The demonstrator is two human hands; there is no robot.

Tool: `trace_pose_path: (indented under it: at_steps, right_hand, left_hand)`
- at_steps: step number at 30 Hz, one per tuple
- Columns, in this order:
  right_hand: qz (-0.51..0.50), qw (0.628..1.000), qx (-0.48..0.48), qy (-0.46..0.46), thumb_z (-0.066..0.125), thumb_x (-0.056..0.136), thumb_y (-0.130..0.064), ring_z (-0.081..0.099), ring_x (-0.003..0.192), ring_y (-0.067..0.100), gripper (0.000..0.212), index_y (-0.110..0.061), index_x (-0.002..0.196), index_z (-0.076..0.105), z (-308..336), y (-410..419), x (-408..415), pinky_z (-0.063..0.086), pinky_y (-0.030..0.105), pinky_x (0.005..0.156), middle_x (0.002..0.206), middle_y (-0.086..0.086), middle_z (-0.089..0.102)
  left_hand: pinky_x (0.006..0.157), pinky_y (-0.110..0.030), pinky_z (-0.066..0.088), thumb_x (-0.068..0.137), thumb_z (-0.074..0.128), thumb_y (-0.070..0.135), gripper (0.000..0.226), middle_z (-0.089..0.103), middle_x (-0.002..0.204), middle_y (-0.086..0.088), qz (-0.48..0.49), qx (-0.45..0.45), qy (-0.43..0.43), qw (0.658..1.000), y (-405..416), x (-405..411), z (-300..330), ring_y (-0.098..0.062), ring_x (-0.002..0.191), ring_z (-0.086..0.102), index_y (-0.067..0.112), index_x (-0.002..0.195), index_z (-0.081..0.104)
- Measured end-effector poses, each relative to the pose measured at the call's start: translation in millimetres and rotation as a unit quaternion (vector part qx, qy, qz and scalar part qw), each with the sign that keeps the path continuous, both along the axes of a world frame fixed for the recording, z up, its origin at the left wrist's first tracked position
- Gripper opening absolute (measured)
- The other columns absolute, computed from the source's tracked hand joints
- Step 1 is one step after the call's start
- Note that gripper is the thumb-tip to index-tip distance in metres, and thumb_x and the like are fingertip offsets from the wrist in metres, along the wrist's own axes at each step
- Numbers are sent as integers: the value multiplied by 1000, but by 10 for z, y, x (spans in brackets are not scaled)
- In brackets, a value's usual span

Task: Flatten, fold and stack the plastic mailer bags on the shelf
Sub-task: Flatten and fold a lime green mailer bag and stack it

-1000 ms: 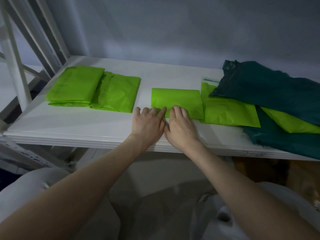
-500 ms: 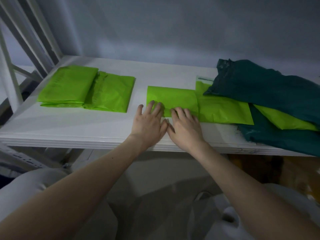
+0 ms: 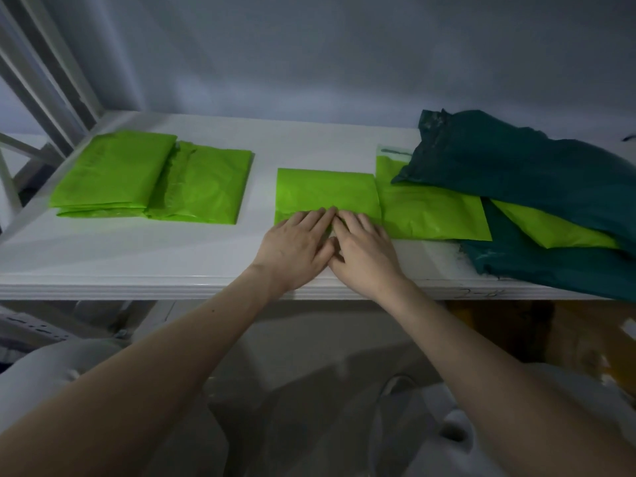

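Head view: two hands, left [image 3: 297, 247] and right [image 3: 366, 254], pressed flat on one folded green mailer [image 3: 327, 192]; perhaps two folded stacks [image 3: 151, 182] left.

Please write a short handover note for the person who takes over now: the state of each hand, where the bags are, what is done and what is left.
Left hand and right hand: both flat, side by side, no grip, fingers pressing the near edge of the folded light green bag mid-shelf.
Done: folded light green stack lies at the left of the white shelf.
Left: finish this fold and move it to the stack. To the right, a flat light green bag, another light green bag and crumpled dark green bags lie overlapping, not yet folded.
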State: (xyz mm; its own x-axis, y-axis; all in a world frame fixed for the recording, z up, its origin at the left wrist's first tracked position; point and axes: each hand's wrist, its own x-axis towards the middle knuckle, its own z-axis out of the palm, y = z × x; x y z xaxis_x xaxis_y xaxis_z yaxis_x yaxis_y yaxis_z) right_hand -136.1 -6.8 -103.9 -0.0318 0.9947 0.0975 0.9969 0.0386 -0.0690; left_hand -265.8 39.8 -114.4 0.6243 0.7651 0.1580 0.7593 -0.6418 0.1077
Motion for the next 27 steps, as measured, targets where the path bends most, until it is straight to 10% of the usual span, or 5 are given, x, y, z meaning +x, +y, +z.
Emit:
trace_pose_path:
  at_steps: [19, 27]
  right_hand:
    - [-42, 996, -16, 76, 47, 93, -30, 43, 120, 29, 50, 1, 132, 41, 15, -113, 195, 37, 37, 101, 128, 15, 45]
    - [-67, 991, 48, 101, 56, 88, -24, 48, 110, 38, 41, 0, 121, 52, 125, -12, 247, 44, 46, 90, 118, 21, 47]
  left_hand:
    - [102, -38, 39, 84, 6, 56, 77, 38, 146, -3, -5, -5, 1, 1000, -10, -12, -28, -23, 130, 38, 14, 143, 34]
    - [100, -45, 40, 88, 27, 46, 53, 56, 125, -15, 7, 3, -34, 999, 50, -79, 2, -31, 112, 57, 6, 105, 57]
